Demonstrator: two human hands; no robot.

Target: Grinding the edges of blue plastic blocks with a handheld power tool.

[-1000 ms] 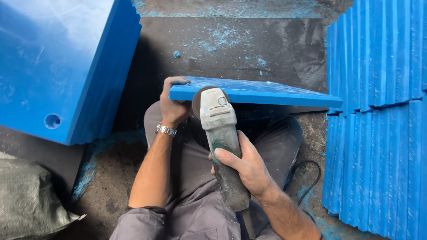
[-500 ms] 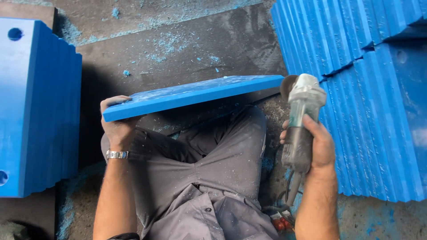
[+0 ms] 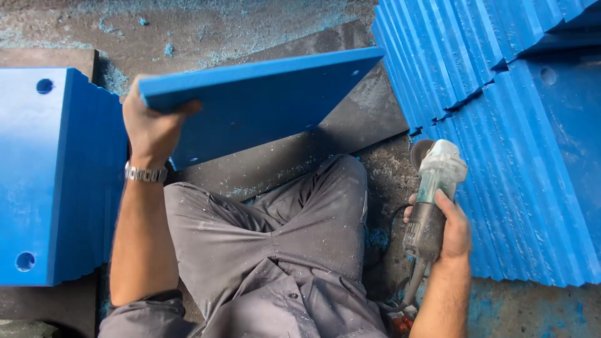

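Left hand (image 3: 149,128) has a closed grip on the corner of the blue panel (image 3: 263,103), thumb on the near edge, fingers wrapped behind. Watch (image 3: 145,174) on that wrist. Panel is lifted and tilted, underside facing me, long edge running up to the right; its far corner ends just beside the right stack (image 3: 501,125). It's above the knees, clear of the floor (image 3: 250,25) as far as I can see.

Right hand (image 3: 447,228) has a full closed grip on the grinder (image 3: 432,194) body, head pointing up and away. Grinder is held low on the right, beside the right thigh, well apart from the panel. Its head sits just beside the ridged edges of the right stack; can't tell if it touches. Cable (image 3: 410,291) drops from the tail toward the floor.

Grey trousers (image 3: 282,238), legs crossed, flecked with blue shavings. Left stack (image 3: 56,175) of blue panels lies flat just beside the left forearm, round holes near its corners. Blue dust and chips on the floor ahead. Dark mat (image 3: 350,125) under the panel.
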